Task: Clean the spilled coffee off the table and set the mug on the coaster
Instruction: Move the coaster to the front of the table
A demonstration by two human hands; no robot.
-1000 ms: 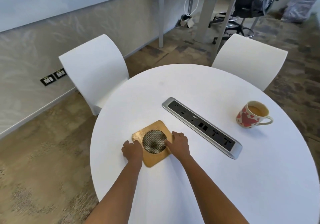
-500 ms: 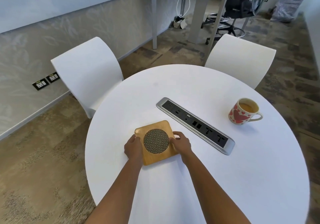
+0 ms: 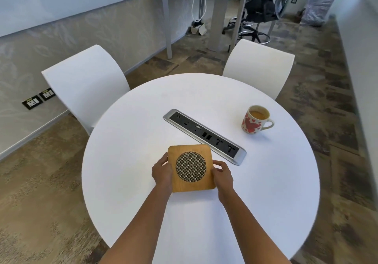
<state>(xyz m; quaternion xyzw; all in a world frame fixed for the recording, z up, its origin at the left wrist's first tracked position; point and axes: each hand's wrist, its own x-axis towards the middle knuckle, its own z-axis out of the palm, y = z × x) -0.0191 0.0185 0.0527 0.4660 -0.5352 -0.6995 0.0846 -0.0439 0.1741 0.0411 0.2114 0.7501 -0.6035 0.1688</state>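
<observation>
A square wooden coaster [image 3: 191, 168] with a round woven metal centre lies on the round white table [image 3: 126, 161], just in front of me. My left hand [image 3: 162, 172] grips its left edge and my right hand [image 3: 223, 174] grips its right edge. A white mug [image 3: 254, 119] with red hearts stands upright at the far right of the table, handle to the right, holding light brown coffee. It is well apart from both hands. No spill shows on the tabletop.
A silver and black power socket strip [image 3: 204, 136] is set diagonally into the table between coaster and mug. Two white chairs [image 3: 86, 83] [image 3: 259, 67] stand at the far side. A desk and an office chair [image 3: 259, 8] are behind.
Both hands have turned the coaster clockwise, so it now sits squarer to me. The mug has stayed in place; my view has shifted slightly.
</observation>
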